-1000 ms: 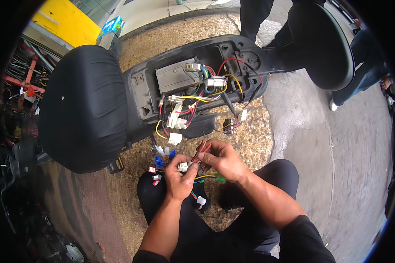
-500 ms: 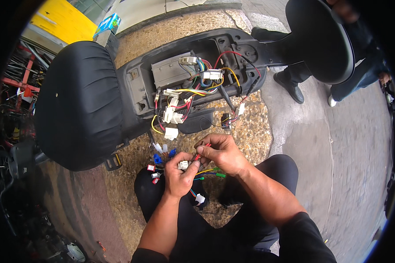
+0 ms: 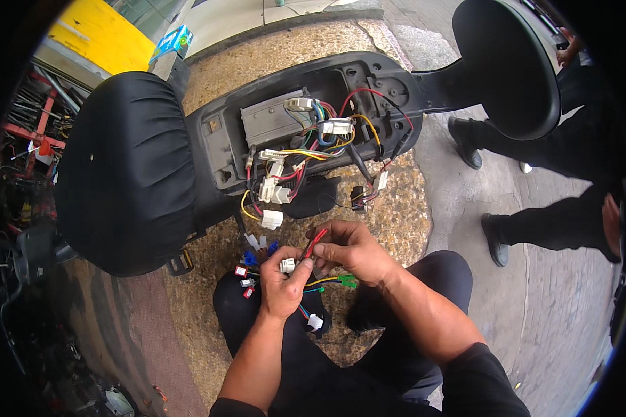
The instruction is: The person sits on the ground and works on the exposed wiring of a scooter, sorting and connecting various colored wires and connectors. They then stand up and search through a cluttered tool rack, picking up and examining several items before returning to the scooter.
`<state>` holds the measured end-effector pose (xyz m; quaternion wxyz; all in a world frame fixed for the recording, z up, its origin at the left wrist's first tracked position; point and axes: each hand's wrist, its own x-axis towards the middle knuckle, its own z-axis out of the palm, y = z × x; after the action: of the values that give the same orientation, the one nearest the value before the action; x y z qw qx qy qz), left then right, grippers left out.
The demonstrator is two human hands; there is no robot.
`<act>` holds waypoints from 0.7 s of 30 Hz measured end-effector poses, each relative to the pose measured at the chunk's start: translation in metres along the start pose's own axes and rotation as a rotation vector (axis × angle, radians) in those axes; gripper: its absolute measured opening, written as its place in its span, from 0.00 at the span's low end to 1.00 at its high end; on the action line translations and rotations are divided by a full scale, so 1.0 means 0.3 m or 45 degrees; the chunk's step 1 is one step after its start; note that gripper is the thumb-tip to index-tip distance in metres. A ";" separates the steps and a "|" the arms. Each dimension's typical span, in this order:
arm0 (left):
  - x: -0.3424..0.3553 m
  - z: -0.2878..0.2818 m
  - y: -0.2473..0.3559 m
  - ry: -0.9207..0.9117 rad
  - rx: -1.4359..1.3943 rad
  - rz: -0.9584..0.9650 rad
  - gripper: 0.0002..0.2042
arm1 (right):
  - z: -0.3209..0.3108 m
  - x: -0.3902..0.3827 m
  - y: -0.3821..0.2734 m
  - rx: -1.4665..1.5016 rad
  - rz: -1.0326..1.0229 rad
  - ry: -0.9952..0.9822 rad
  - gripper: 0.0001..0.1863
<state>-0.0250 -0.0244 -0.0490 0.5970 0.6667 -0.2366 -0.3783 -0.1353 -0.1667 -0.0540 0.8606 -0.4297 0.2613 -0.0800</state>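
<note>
Red-insulated wires [image 3: 318, 240], head cam: up btwn both hands, on near side of the black plastic housing [image 3: 219, 149]. L hand [image 3: 283, 288] closed on lower part, thumb on top, white connector [image 3: 287, 265] at its fingers; R hand [image 3: 360, 256] pinching nr upper ends, fingertips partly hidden. Prob. v. light, bendy, bit slick; ends maybe fragile. Best hold: insulation, close to ends, w/ fingertips.
</note>
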 end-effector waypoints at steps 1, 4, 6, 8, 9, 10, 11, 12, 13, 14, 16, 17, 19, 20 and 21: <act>-0.005 0.000 -0.002 0.001 -0.022 -0.019 0.03 | -0.002 -0.001 0.003 0.015 -0.053 0.007 0.13; -0.004 0.000 -0.002 0.028 0.045 -0.015 0.03 | -0.006 0.004 0.006 -0.023 -0.076 0.090 0.10; -0.007 0.003 -0.003 0.031 0.113 0.014 0.03 | -0.005 0.002 0.008 -0.035 -0.108 0.066 0.10; -0.008 0.009 -0.005 0.032 0.202 0.094 0.03 | -0.002 0.003 0.003 -0.069 -0.137 0.062 0.09; -0.008 0.011 -0.006 0.036 0.227 0.104 0.04 | 0.001 0.004 0.000 -0.112 -0.170 0.065 0.09; -0.008 0.014 -0.007 0.040 0.249 0.124 0.04 | 0.004 0.002 -0.003 -0.165 -0.170 0.083 0.08; -0.003 0.017 -0.009 0.041 0.271 0.150 0.04 | 0.004 0.004 -0.008 -0.244 -0.141 0.128 0.08; 0.000 0.019 -0.010 0.037 0.271 0.159 0.04 | 0.006 0.002 -0.010 -0.177 -0.169 0.109 0.08; 0.003 0.019 -0.010 0.033 0.274 0.166 0.04 | 0.008 -0.001 -0.010 -0.132 -0.161 0.116 0.08; 0.001 0.018 -0.009 0.030 0.278 0.171 0.04 | 0.010 -0.003 -0.010 -0.077 -0.177 0.087 0.08; -0.007 0.016 -0.006 -0.007 0.297 0.143 0.04 | 0.006 -0.004 -0.011 -0.172 -0.091 0.065 0.08; -0.001 0.014 -0.003 -0.025 0.305 0.138 0.04 | -0.004 0.005 -0.018 -0.257 -0.022 0.069 0.07; 0.001 0.004 0.003 -0.081 0.199 0.036 0.05 | -0.017 0.010 -0.024 -0.201 -0.088 0.038 0.07; -0.003 0.000 0.005 -0.105 0.139 0.002 0.05 | -0.021 0.009 -0.025 -0.211 -0.050 0.054 0.08; -0.002 -0.002 0.007 -0.113 0.080 -0.057 0.06 | -0.027 0.009 -0.029 -0.144 -0.097 0.042 0.08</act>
<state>-0.0246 -0.0238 -0.0467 0.5560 0.6728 -0.2595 -0.4133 -0.1364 -0.1786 -0.0523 0.8268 -0.4859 0.2632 -0.1049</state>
